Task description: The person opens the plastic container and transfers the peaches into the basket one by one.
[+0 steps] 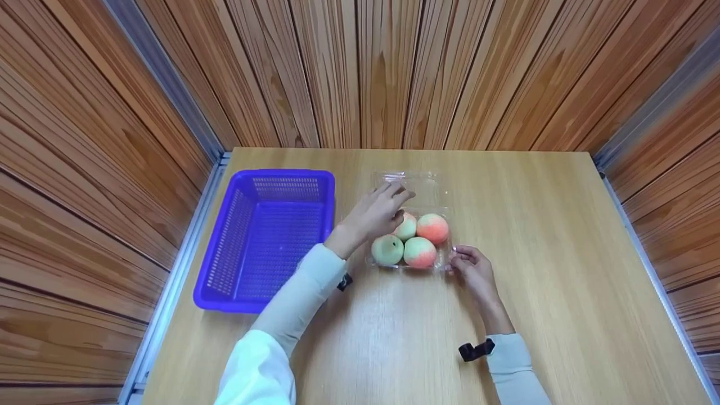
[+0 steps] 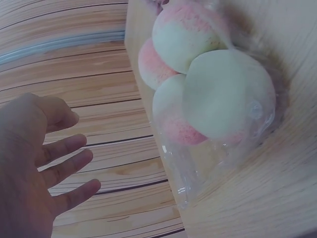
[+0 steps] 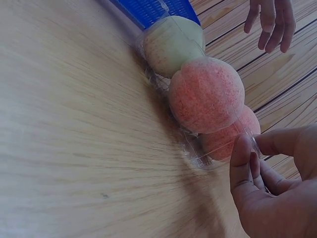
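A clear plastic clamshell box (image 1: 448, 212) lies on the table with its lid (image 1: 423, 181) folded back toward the far wall. Several peaches (image 1: 433, 228), pale green with pink blush, sit in its near half. My left hand (image 1: 376, 212) hovers over the box's left side, fingers loosely bent and holding nothing; the left wrist view shows those fingers (image 2: 72, 163) apart from the fruit. At the box's near right corner, my right hand (image 1: 473, 273) pinches the thin plastic edge between thumb and fingers, seen closely in the right wrist view beside a pink peach (image 3: 208, 94).
A blue-purple plastic basket (image 1: 329, 219) with slotted walls stands left of the box, and my left forearm passes over its near right corner. Wood-patterned walls (image 1: 382, 73) close off the back and sides of the light wooden table (image 1: 540, 236).
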Motion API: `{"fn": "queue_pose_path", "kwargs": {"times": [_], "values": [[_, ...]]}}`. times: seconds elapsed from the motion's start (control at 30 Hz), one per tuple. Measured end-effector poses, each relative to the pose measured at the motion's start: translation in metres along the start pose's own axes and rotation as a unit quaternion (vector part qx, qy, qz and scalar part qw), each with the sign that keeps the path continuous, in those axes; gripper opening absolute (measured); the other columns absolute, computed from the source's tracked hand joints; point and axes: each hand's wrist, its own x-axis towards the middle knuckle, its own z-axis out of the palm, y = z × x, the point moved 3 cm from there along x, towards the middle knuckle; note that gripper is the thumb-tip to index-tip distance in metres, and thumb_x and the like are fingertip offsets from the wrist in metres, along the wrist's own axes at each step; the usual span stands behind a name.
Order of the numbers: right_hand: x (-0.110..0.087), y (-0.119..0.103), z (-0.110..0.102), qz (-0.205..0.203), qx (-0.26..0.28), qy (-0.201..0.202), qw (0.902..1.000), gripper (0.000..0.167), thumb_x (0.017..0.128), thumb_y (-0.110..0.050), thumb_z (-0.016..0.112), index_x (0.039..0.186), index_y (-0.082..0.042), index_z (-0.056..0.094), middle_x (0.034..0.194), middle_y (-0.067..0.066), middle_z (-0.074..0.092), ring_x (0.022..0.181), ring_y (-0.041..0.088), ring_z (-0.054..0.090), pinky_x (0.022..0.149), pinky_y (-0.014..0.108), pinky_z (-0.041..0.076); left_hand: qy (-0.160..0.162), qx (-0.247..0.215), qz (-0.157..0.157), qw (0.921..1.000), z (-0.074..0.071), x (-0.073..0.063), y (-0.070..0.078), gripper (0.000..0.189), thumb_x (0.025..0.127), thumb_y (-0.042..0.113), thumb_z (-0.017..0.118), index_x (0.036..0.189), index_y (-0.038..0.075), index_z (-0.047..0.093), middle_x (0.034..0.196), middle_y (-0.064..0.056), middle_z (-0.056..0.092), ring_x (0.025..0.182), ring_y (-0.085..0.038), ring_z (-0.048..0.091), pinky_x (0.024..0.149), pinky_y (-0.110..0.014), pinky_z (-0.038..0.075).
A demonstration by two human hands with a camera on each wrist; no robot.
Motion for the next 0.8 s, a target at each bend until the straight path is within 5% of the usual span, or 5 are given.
{"fn": "queue_pose_path", "kwargs": {"times": [0.8], "values": [[0.000, 0.000, 0.000, -0.012, 0.024, 0.011, 0.9996, 0.040, 0.102, 0.002, 0.061, 0.140, 0.011, 0.051, 0.107, 0.009, 0.068, 0.079, 0.009, 0.071, 0.075, 0.021, 0.061, -0.039, -0.013, 0.004, 0.9992, 0.029, -0.021, 0.007, 0.042, 0.103, 0.023, 0.067, 0.143, 0.012, 0.063, 0.139, -0.011, 0.066, 0.131, -0.031, 0.062, 0.115, -0.046, 0.051]]}}
